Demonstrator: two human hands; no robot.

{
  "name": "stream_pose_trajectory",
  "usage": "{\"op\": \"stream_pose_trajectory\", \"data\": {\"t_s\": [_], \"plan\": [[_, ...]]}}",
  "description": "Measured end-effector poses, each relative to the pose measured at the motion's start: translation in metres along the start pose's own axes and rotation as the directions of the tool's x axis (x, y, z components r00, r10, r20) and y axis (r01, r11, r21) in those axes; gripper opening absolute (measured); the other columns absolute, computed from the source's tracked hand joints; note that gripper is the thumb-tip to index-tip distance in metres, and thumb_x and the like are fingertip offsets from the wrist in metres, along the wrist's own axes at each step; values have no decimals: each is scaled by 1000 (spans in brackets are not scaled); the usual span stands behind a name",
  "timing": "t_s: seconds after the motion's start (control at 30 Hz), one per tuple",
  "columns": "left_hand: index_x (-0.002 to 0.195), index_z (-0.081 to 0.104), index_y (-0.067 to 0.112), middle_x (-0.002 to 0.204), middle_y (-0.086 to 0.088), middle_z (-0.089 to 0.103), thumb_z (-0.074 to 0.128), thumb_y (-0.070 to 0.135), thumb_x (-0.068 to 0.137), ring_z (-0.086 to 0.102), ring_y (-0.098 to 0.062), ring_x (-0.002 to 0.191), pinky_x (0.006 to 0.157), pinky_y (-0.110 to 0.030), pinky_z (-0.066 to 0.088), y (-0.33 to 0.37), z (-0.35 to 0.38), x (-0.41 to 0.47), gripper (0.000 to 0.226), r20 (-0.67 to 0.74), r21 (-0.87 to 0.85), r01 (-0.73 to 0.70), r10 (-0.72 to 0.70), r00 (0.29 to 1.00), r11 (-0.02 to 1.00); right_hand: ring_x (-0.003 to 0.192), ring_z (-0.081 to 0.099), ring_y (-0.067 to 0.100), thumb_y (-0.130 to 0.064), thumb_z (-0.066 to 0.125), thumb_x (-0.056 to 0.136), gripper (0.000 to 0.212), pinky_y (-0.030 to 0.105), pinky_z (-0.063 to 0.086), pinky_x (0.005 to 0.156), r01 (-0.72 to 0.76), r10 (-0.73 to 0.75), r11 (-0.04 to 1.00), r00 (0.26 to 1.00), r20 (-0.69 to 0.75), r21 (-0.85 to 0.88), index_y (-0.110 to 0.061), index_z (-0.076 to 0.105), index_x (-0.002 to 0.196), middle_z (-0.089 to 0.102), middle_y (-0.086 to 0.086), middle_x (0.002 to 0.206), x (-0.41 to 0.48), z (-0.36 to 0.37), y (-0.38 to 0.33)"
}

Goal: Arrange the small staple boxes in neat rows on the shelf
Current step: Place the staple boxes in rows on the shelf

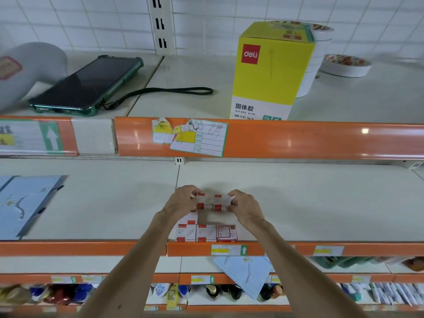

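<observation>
Two bare hands are reaching over the cream metal shelf (298, 203), each pinching one small white-and-red cardboard staple box. The left hand (183, 199) is curling thumb and fingers round the left box (203, 200), and the right hand (245, 206) is gripping the right box (221, 200) the same way. Both boxes are sitting side by side between the hands, nearly touching; I cannot tell whether they are resting on the shelf or on other boxes.

Nearer than the wrists, a front row of three staple boxes (206, 232) is lining up edge to edge against the orange price rail (114, 247). A lone staple box (190, 220) is lying partly under the left wrist. Well to the left of the left hand, a pale blue paper bag (25, 203) is lying flat on the same shelf.

Above and beyond the hands, the upper shelf (195, 72) is carrying a dark smartphone in a green case (89, 83) with a black wrist cord (174, 91). It is also carrying a tall yellow-and-white glue-stick carton (273, 72), with a stack of white tape rolls (319, 53) behind it.

White wall tiles (91, 24) are running along the back of the room, crossed by a slotted white upright (160, 24). Below the arms, a row of bottles (218, 291) is standing on a lower shelf.
</observation>
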State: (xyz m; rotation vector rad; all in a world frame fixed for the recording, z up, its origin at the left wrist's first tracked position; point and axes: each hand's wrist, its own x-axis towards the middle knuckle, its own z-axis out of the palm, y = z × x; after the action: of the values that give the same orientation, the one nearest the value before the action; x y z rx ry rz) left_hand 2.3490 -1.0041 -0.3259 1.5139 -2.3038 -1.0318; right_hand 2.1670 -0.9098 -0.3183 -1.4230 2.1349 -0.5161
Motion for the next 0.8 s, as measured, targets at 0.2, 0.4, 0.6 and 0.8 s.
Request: {"op": "stream_pose_trajectory", "data": {"t_s": [0.2,0.4,0.6,0.8], "plan": [[130,57,4,136,-11,56,41,-2,98,56,-20,120,90,-12,40,-25,-25,-11,36,-50,29,50,-48,998,998,110,62,26,-18,62,93,45,36,51,93,51,-52,998,998,42,44,-17,52,137,66,8,123,6,21,-29],[130,58,6,136,-9,56,44,-1,97,54,-20,123,93,-14,38,-43,-40,-28,37,-29,-56,91,-92,995,994,109,62,25,-19,61,94,44,39,51,95,86,-82,996,994,77,-38,-18,50,136,67,6,120,8,34,-47],[134,56,9,140,-6,53,41,-2,97,53,-20,126,93,-16,35,-34,-30,-28,41,-19,-49,71,-73,997,996,102,63,20,-7,53,95,44,36,53,87,79,-71,985,996,60,-154,-20,49,136,69,1,115,-1,27,-37],[131,58,10,137,-6,55,38,-3,98,54,-19,122,90,-16,38,-31,-22,-27,40,3,-57,55,-54,999,997,100,64,20,-12,57,93,37,38,53,89,89,-72,987,990,122,-135,-20,54,130,69,2,114,-10,16,-24]]}}
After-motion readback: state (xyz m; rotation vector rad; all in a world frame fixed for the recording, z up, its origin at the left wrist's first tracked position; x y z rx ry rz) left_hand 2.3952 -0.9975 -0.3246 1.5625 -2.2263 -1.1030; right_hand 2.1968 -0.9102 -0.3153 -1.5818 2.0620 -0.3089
